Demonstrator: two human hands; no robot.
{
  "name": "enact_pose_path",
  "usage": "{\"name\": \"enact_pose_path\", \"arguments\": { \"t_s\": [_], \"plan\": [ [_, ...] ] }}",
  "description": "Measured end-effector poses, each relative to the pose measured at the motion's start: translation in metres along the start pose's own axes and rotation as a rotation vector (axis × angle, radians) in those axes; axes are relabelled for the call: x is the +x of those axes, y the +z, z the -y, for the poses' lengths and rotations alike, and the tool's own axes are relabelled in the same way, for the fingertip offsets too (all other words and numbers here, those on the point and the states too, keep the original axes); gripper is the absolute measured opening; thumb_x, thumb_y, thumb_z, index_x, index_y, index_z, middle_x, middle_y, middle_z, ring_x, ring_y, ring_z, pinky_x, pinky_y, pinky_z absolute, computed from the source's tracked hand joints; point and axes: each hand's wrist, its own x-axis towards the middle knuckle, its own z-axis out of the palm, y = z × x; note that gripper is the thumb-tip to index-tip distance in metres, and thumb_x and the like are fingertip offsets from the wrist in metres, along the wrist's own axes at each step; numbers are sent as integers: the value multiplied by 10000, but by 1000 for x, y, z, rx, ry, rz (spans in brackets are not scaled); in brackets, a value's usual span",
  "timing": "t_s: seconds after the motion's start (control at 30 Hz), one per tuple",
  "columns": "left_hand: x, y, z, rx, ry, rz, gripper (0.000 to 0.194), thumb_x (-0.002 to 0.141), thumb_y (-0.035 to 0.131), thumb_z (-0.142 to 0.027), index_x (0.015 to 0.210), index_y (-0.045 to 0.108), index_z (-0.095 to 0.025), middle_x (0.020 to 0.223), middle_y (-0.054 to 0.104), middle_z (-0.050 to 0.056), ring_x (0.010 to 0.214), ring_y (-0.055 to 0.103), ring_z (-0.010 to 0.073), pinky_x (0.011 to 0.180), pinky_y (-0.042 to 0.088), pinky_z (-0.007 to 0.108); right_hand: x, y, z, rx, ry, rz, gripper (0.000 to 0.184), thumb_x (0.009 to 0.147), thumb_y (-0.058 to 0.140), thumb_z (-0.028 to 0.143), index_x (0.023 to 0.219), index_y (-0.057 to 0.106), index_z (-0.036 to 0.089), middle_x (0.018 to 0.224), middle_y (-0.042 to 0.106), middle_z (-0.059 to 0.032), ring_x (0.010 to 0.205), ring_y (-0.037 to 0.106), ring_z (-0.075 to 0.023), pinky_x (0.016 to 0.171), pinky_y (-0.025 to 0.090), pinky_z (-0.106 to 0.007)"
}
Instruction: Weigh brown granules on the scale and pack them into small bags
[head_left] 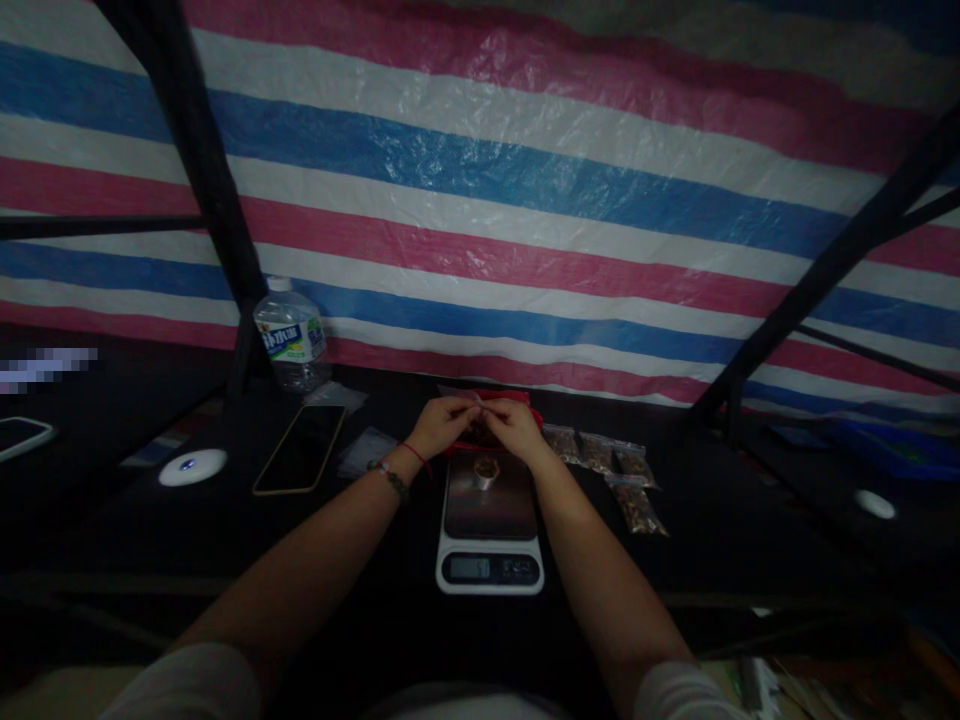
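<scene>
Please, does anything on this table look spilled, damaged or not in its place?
Nothing looks clearly wrong. The small cup stands on the scale, and I see no spill, though the picture is dim. Only one filled bag lies outside the row of three bags, nearer the camera: slightly untidy.

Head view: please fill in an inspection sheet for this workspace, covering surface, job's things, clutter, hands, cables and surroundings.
Surface: dark tabletop, dimly lit.
Job's things: digital scale bearing a small white cup with brown contents; red container behind it; four filled clear bags to the right.
Clutter: phone, white rounded object, clear bottle and flat plastic bags, all to the left.
Hands: left hand and right hand meet at the fingertips over the red container; what they pinch is unclear.
Cables: nothing seen.
Surroundings: striped sheeting behind, dark frame bars at both sides.
</scene>
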Motion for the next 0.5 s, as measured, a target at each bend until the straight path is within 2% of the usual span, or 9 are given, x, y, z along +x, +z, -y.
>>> {"name": "enact_pose_path", "arguments": {
  "t_s": [0.1, 0.27, 0.33, 0.4, 0.5],
  "plan": [
    [0, -2, -4, 92, 15, -7, 265, 825, 540, -364, 815, 717, -168, 758, 712, 25, 648, 637, 139, 603, 472, 221, 1, 0, -2, -43, 36, -72, 186, 821, 545, 221, 909, 708, 209, 904, 719, -47, 831, 660, -182, 768, 507, -301],
    [1, -4, -8, 259, -1, -56, 226, 790, 555, -325, 717, 701, -169, 714, 693, 24, 641, 612, 141, 609, 437, 231, 2, 0, 0, -98, 86, -232, 187, 784, 569, 195, 957, 638, 206, 918, 674, -45, 761, 626, -169, 733, 515, -309],
    [1, -3, -9, 280, -14, -63, 234, 792, 554, -339, 710, 697, -173, 716, 692, 25, 650, 608, 143, 616, 432, 234, 2, -2, 1, -159, 8, -209, 164, 775, 538, 139, 875, 646, 210, 974, 654, -59, 874, 613, -184, 814, 502, -334],
    [1, -3, -10, 290, -18, -60, 231, 795, 554, -342, 721, 695, -175, 721, 692, 25, 655, 605, 143, 618, 430, 235, 1, -3, 2, -208, -84, -140, 222, 768, 494, 83, 812, 668, 215, 1048, 639, -68, 1014, 580, -196, 912, 467, -356],
    [-1, -1, -11, 310, 30, -41, 214, 813, 541, -317, 754, 690, -175, 736, 686, 30, 668, 604, 145, 625, 431, 241, 1, -1, 2, -246, -122, -66, 306, 775, 473, 58, 896, 701, 222, 1143, 622, -67, 1086, 562, -196, 958, 449, -358]
  ]
}}
